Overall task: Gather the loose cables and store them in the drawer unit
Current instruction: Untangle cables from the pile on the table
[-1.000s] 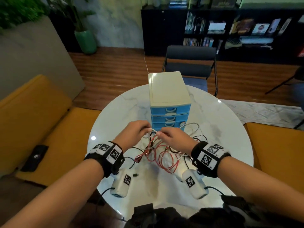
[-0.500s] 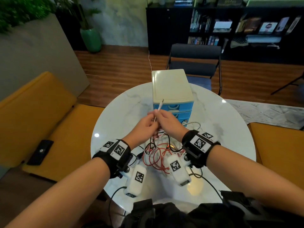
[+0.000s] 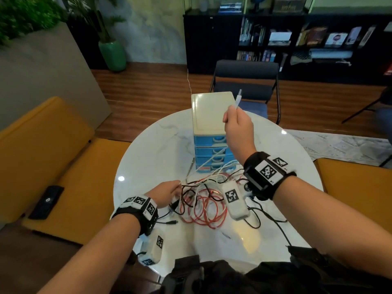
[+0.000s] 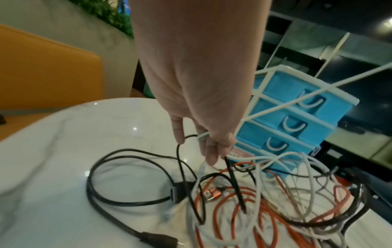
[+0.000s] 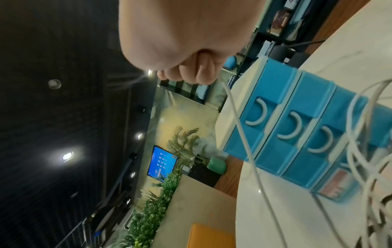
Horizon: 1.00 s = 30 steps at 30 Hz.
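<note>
White cable (image 3: 214,160) between both hands, taut.

Bare table (image 3: 161,149) lies open to my left, while the tangled cables (image 3: 203,204) crowd the drawer unit (image 3: 212,145) fronts ahead.

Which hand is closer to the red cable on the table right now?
Left. The left hand sits low at the tangle, just beside the red cable. The right hand is raised above the drawer unit, gripping a white cable.
</note>
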{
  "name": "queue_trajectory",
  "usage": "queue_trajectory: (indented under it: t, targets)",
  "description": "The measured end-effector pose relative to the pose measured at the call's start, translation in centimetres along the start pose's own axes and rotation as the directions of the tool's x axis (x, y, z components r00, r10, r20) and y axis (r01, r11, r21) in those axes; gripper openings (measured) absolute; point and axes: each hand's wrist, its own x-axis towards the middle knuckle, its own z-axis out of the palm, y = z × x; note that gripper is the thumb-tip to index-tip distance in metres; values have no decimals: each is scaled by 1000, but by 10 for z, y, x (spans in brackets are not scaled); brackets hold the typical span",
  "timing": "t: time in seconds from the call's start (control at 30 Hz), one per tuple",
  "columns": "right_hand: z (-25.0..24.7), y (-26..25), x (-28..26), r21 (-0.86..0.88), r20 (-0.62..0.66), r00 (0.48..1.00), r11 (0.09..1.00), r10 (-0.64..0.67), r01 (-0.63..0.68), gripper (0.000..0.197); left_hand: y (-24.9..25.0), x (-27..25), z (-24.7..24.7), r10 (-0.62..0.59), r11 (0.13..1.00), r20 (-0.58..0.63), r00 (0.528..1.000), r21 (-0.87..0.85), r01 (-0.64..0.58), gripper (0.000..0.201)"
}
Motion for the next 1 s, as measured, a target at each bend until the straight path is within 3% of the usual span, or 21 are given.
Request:
queue_trajectory:
  t: [0.1,0.17,0.27,0.33,0.37,0.43,0.53,0.63,0.73,0.83,1.0]
  targets:
    - [-8,4,-8,-251,136,982,955,-128,159,36,3,2,-5,22,999,-93,995,-47,-27,23]
    - [-5,10,-17,-418,324,941,879,-92,230,37,16,6,-14,47,994,-172,984,-92,-64,23]
    - [4,18,-29,-450,599,799,846,47,287,34,47,8,-33,106,969,-239,965,-195,-155,21]
    - [10,22,-35,-443,705,703,832,93,335,28,68,6,-47,185,956,-272,944,-173,-237,31]
    - [12,23,-37,-456,722,683,821,114,344,25,74,5,-52,211,954,-291,933,-145,-261,35]
    - [14,25,-38,-510,704,695,785,147,351,26,79,4,-59,228,952,-300,926,-131,-277,35]
    - [12,27,-33,-575,664,732,729,150,372,36,70,4,-54,226,954,-223,948,-144,-261,31]
    - [7,21,-27,-513,608,784,817,128,265,41,54,4,-39,208,961,-168,964,-148,-234,25]
    - [1,10,-17,-330,469,881,938,66,106,40,32,5,-26,146,972,-152,977,-163,-171,23]
    - [-5,6,-12,-206,307,951,978,26,40,37,18,6,-19,126,979,-163,979,-136,-149,23]
    - [-12,-6,-5,34,-42,999,999,-30,31,43,17,10,-17,-21,990,-97,995,136,35,31]
